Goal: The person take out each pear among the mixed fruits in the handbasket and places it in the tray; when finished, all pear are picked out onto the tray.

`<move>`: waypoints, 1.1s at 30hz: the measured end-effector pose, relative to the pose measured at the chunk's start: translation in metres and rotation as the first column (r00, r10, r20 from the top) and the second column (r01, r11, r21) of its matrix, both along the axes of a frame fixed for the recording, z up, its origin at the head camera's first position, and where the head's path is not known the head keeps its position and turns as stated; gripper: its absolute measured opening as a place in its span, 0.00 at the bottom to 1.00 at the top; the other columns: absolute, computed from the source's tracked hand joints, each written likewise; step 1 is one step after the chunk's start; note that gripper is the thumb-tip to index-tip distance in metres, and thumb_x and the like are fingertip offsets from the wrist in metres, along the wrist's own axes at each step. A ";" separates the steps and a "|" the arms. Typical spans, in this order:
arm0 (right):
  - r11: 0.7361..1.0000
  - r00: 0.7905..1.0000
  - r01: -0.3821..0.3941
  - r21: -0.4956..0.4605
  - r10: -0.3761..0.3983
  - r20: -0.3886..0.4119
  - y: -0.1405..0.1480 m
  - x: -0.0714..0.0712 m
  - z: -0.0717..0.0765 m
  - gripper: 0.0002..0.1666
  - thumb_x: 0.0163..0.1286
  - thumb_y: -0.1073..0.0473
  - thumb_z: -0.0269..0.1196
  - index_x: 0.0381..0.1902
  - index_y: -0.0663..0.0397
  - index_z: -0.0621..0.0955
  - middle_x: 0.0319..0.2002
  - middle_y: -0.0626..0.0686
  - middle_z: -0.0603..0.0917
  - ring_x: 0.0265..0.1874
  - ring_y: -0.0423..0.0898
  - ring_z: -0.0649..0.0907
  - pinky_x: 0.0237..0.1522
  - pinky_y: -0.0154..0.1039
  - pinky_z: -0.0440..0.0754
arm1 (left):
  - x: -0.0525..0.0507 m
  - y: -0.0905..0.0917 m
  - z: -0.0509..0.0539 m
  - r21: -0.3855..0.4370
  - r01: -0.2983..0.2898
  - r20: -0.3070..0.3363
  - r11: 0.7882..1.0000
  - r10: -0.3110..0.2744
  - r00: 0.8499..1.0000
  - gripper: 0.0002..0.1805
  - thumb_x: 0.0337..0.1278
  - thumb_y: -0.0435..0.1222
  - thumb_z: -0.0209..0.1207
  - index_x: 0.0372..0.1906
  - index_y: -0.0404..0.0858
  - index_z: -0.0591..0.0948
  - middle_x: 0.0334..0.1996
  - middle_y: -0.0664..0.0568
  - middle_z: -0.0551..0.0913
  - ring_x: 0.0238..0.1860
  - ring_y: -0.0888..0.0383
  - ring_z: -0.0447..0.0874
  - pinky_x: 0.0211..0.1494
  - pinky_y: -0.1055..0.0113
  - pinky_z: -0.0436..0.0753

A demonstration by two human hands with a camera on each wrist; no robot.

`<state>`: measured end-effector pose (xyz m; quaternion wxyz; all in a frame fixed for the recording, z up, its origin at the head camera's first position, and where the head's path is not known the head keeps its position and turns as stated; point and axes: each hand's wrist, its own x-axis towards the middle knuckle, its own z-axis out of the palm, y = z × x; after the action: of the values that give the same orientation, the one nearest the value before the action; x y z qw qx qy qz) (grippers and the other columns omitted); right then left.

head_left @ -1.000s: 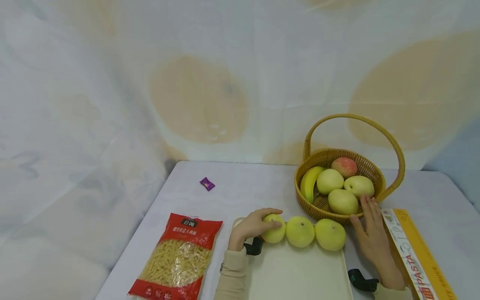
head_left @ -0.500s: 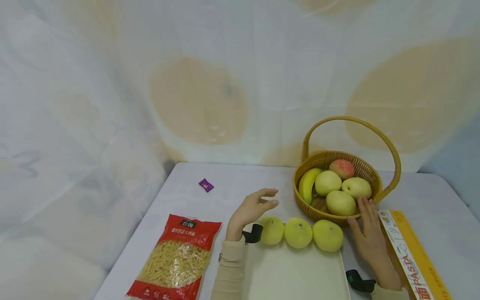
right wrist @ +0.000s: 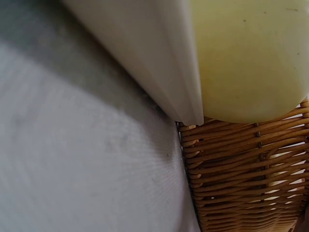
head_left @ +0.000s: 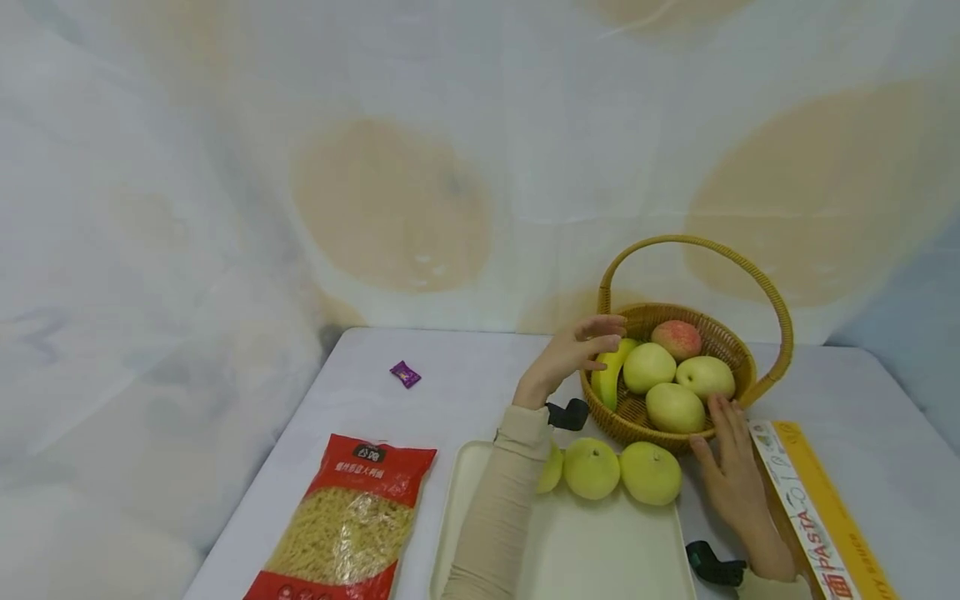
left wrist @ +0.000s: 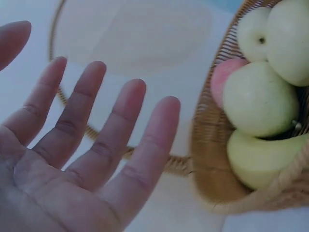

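Note:
The wicker basket (head_left: 633, 429) holds a banana (head_left: 609, 379), a reddish peach (head_left: 677, 339) and several pale green fruits (head_left: 675, 407). In the head view my left hand (head_left: 573, 354) is raised at the basket's left side, near the banana. The left wrist view shows that hand (left wrist: 91, 145) empty, its fingers spread and slightly bent. My right hand (head_left: 737, 483) lies with extended fingers at the basket's front right rim. Three yellow-green fruits (head_left: 651, 473) line the far end of the cream tray (head_left: 611, 550); my left sleeve partly covers the leftmost one.
A red bag of pasta (head_left: 348, 508) lies left of the tray. Farther back is a small purple wrapped candy (head_left: 405, 374). A white and yellow pasta box (head_left: 817, 508) lies to the right, beside my right forearm. A patterned cloth (head_left: 450, 167) hangs behind the table.
My left hand has let go of the leftmost fruit on the tray, risen, and moved right and away to the basket. My right hand has stayed at the basket's rim.

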<state>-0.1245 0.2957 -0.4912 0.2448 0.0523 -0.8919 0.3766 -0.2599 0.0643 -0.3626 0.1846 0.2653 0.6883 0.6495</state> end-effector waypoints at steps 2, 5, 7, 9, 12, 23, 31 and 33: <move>1.000 1.000 -0.002 -0.004 0.002 -0.002 0.000 0.000 0.000 0.37 0.77 0.57 0.49 0.77 0.57 0.50 0.76 0.67 0.50 0.77 0.61 0.42 0.77 0.53 0.34 | -0.004 0.013 -0.004 -0.004 0.024 0.016 1.000 -0.023 1.000 0.22 0.68 0.37 0.55 0.65 0.41 0.73 0.65 0.45 0.74 0.55 0.61 0.78 0.52 0.62 0.83; 1.000 1.000 -0.011 -0.010 0.011 -0.007 -0.002 0.001 -0.001 0.37 0.77 0.58 0.50 0.77 0.58 0.51 0.75 0.67 0.50 0.77 0.62 0.43 0.77 0.52 0.34 | -0.005 0.023 -0.013 -0.022 0.021 0.046 1.000 -0.020 0.999 0.22 0.68 0.38 0.55 0.65 0.41 0.74 0.64 0.44 0.75 0.54 0.61 0.78 0.57 0.54 0.81; 1.000 1.000 -0.015 -0.011 0.015 -0.004 -0.004 0.003 -0.001 0.36 0.77 0.58 0.50 0.77 0.57 0.51 0.76 0.66 0.50 0.77 0.61 0.42 0.77 0.53 0.34 | -0.004 0.026 -0.018 -0.045 0.010 0.063 0.999 -0.007 0.998 0.22 0.68 0.40 0.56 0.65 0.43 0.74 0.63 0.45 0.76 0.53 0.62 0.78 0.60 0.49 0.78; 1.000 1.000 -0.017 -0.012 0.017 -0.004 -0.005 0.003 0.001 0.36 0.77 0.58 0.50 0.77 0.57 0.51 0.76 0.66 0.50 0.77 0.60 0.42 0.77 0.54 0.35 | -0.006 0.031 -0.020 -0.051 -0.007 0.062 0.999 0.010 0.998 0.21 0.68 0.41 0.56 0.64 0.44 0.75 0.62 0.45 0.77 0.53 0.62 0.79 0.59 0.49 0.79; 1.000 1.000 -0.013 -0.010 0.013 -0.010 -0.005 0.003 0.004 0.36 0.77 0.58 0.50 0.77 0.57 0.51 0.76 0.65 0.50 0.77 0.59 0.43 0.77 0.54 0.35 | -0.009 0.039 -0.020 -0.070 -0.030 0.031 0.997 0.032 0.999 0.20 0.67 0.42 0.56 0.62 0.45 0.76 0.61 0.47 0.78 0.53 0.61 0.79 0.54 0.56 0.82; 1.000 1.000 -0.018 -0.025 0.019 0.016 -0.008 0.004 0.008 0.36 0.77 0.57 0.50 0.77 0.56 0.51 0.76 0.67 0.49 0.77 0.62 0.42 0.76 0.58 0.36 | -0.020 0.063 -0.017 -0.126 -0.086 0.018 0.988 0.089 0.996 0.17 0.67 0.41 0.57 0.59 0.48 0.79 0.59 0.52 0.80 0.53 0.62 0.79 0.52 0.58 0.80; 1.000 0.999 -0.017 -0.026 0.018 0.026 -0.011 0.001 0.005 0.36 0.77 0.57 0.49 0.77 0.55 0.50 0.76 0.66 0.49 0.77 0.60 0.41 0.76 0.58 0.36 | -0.031 0.071 -0.017 -0.166 -0.111 -0.057 0.980 0.103 0.993 0.18 0.67 0.40 0.56 0.60 0.43 0.79 0.58 0.49 0.80 0.56 0.57 0.78 0.59 0.56 0.78; 0.999 1.000 -0.018 -0.026 0.019 0.024 -0.012 0.001 0.004 0.36 0.77 0.57 0.50 0.77 0.56 0.51 0.76 0.66 0.49 0.77 0.61 0.42 0.76 0.58 0.36 | -0.032 0.073 -0.022 -0.175 -0.128 -0.030 0.976 0.124 0.992 0.18 0.67 0.40 0.57 0.59 0.45 0.79 0.57 0.52 0.80 0.57 0.57 0.78 0.60 0.59 0.77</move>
<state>-0.1235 0.2840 -0.4877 0.2309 0.0528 -0.8895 0.3908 -0.2920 0.1376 -0.3847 0.1594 0.2098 0.7604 0.5936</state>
